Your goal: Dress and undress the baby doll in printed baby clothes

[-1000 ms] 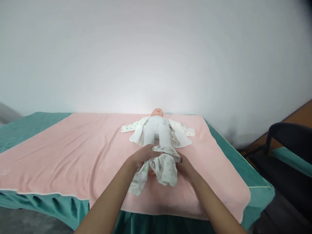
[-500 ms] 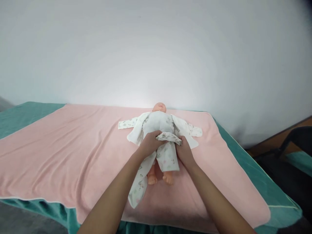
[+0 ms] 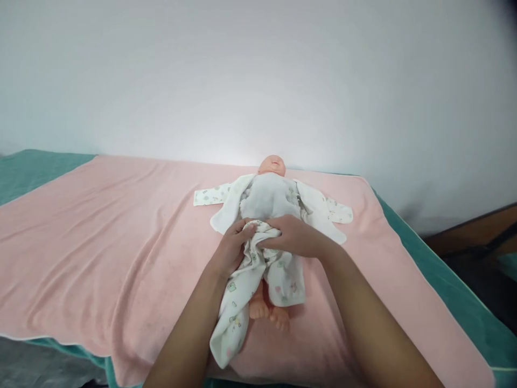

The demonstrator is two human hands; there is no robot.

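Note:
A baby doll [image 3: 273,164] lies on its back, its head toward the wall. Its soft white torso [image 3: 270,196] shows between the spread fronts of an open white jacket [image 3: 227,213] with printed sleeves. Patterned baby trousers [image 3: 240,302] are over the doll's lower body; one leg of them trails past the bare feet [image 3: 270,315]. My left hand [image 3: 234,245] is closed on the bunched waist of the trousers, thumb on top. Across from it, my right hand [image 3: 293,235] grips the same waistband from the right. The fingertips are partly hidden in the cloth.
A pink blanket [image 3: 161,242] with wrinkles on its left side lies under the doll. Beneath it a green cover [image 3: 436,269] shows at the edges. A plain wall [image 3: 258,81] rises behind. Dark furniture [image 3: 484,275] stands at the right.
My right hand has moved left and over the waistband, closer to my left hand. The trousers' waist is bunched toward the left. The view has shifted slightly nearer.

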